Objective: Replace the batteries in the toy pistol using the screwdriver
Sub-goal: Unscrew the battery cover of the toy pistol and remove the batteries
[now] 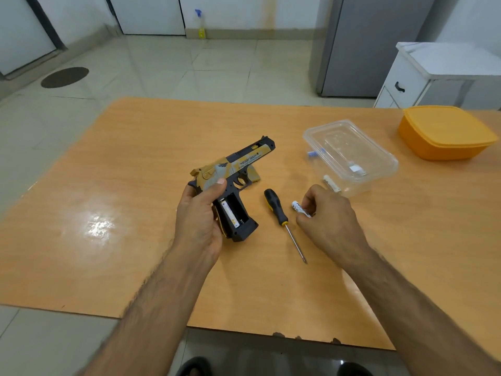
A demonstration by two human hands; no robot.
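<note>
Your left hand [202, 215] grips the pistol [233, 183] by the back of its grip, thumb pressed on the frame, barrel pointing away from you and to the right. The grip's side is open toward you: one battery [230, 214] sits in the slot nearest your palm, and the slot beside it is bare, with a spring showing at the bottom. Your right hand [326, 217] is curled, fingertips pinching a second battery [299, 208] just above the table [135, 158], its white end poking out to the left. Between your two hands lies the screwdriver [284, 222], handle away from you, tip toward you, close to your right thumb. Just beyond your right knuckles a third battery [331, 183] lies against the clear tub [349, 156]. Well off to the right of that hand sits the orange box [444, 131], lid on.
</note>
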